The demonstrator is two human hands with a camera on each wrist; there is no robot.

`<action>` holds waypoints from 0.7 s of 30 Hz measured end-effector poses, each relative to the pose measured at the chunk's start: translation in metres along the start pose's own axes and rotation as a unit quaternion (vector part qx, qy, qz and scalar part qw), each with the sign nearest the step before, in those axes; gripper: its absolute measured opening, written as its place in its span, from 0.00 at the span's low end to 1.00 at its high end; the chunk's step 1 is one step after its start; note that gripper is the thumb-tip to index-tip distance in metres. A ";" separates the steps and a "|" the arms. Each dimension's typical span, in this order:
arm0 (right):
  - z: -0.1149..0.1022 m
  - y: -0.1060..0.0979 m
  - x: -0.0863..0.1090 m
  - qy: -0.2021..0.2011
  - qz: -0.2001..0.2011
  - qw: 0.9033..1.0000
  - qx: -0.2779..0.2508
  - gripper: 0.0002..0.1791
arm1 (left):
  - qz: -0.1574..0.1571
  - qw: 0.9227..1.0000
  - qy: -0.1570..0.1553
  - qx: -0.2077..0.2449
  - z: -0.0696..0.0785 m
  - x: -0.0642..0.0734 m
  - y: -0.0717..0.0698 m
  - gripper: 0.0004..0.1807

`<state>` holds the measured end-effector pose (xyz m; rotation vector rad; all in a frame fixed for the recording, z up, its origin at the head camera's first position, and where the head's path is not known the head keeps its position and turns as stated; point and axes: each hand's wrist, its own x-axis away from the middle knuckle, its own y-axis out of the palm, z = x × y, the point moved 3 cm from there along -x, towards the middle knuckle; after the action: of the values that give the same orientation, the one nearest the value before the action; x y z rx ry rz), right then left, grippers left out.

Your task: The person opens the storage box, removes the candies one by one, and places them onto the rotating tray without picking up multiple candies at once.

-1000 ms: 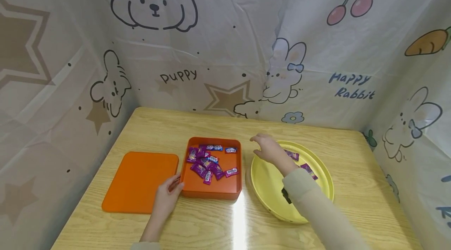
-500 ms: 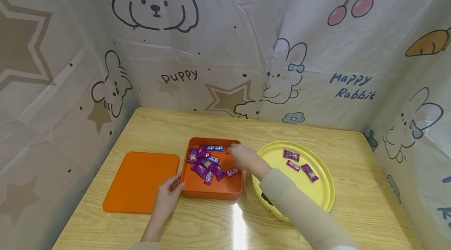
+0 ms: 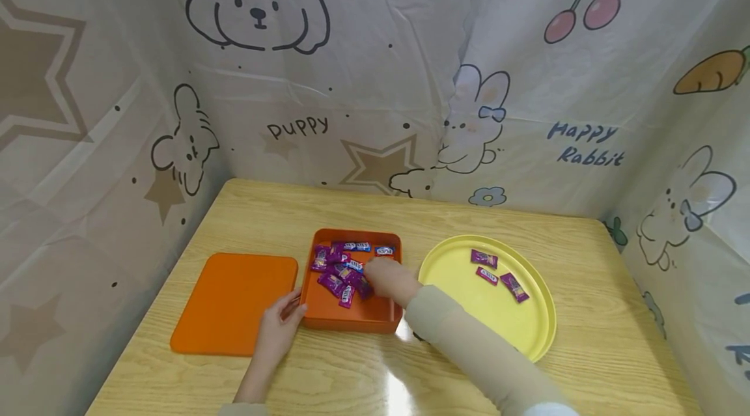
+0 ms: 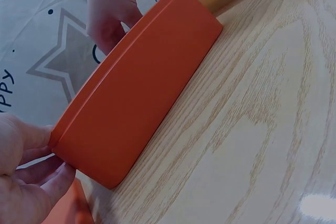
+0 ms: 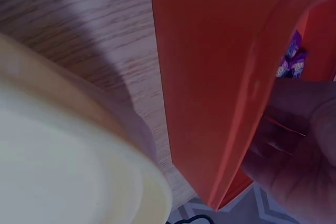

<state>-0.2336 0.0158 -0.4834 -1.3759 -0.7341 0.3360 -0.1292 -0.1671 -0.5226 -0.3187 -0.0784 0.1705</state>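
Observation:
My left hand [image 3: 278, 327] holds the front-left corner of the orange box [image 3: 351, 323], its thumb and fingers at the rim and left wall. My right hand [image 3: 391, 278] reaches into the box from the right, fingers pointing down beside a pile of wrapped candies [image 3: 333, 284], mostly purple. A blue-wrapped candy [image 3: 384, 250] lies alone in the back-right corner. In the right wrist view the hand [image 5: 299, 150] is bent over the wall, fingertips hidden, so I cannot tell if it pinches a candy.
A yellow round tray [image 3: 547, 321] stands right of the box, with three wrapped candies [image 3: 514, 287] inside. The flat orange lid [image 3: 234, 302] lies on the wooden table [image 3: 328, 377] at left. A printed curtain [image 3: 363, 77] closes off the back and sides.
My right hand has moved left from over the yellow tray into the box, then nearer the front. A pink candy now shows in the tray. My left hand stays put.

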 end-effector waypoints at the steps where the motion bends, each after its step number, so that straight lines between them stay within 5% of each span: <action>1: -0.002 0.001 -0.001 0.002 0.001 1.000 0.010 0.03 | -0.001 1.000 -0.001 0.000 0.000 0.000 0.000 0.21; 21: -0.010 0.024 -0.011 0.039 -0.010 0.998 0.040 0.04 | -0.001 1.000 -0.005 -0.007 -0.002 0.000 -0.001 0.21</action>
<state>-0.2302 0.0057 -0.5099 -1.2980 -0.6639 0.2913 -0.1292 -0.1688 -0.5237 -0.3322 -0.0895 0.1698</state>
